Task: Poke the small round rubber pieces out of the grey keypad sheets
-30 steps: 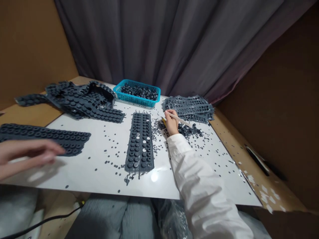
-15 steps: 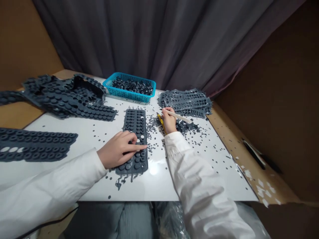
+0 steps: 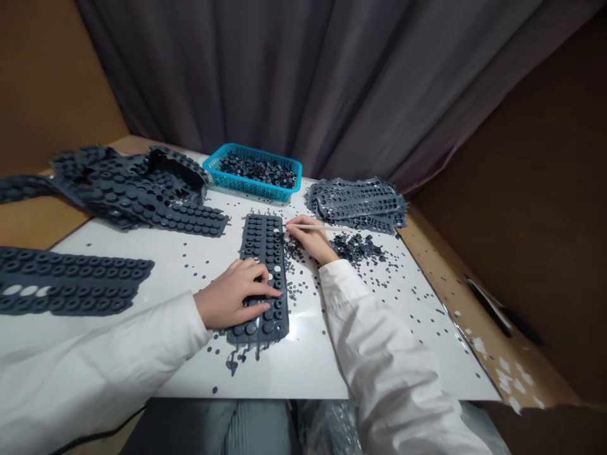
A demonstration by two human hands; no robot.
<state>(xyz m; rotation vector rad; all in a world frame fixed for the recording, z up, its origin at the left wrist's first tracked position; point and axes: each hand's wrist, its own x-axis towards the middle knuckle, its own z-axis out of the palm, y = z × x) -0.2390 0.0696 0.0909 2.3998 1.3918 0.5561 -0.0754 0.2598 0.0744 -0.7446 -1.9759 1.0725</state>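
A dark grey rubber sheet [image 3: 260, 237] with rows of round raised knobs lies lengthwise on the white table in front of me. My left hand [image 3: 237, 294] rests palm down over its lower half, fingers spread and touching the knobs. A few round gaps in the sheet show white. At the sheet's upper right edge, my right hand [image 3: 310, 239] pinches a slim, pale stick-like tool [image 3: 317, 227], held almost level. The tool's tip is too small to make out. Just right of that hand lies a heap of small dark rubber pieces [image 3: 358, 248].
A blue basket [image 3: 253, 188] full of small dark parts stands at the back. Punched sheets [image 3: 358, 202] are stacked at the back right. More knobbed sheets [image 3: 128, 189] pile up at the left, with another sheet [image 3: 71, 281] nearer. Black-handled tools [image 3: 488, 306] lie on the right-hand board.
My right hand has come left and turned, bringing the pale tool toward the sheet's edge. A yellow item beside that hand is now out of sight. My left hand stays on the sheet.
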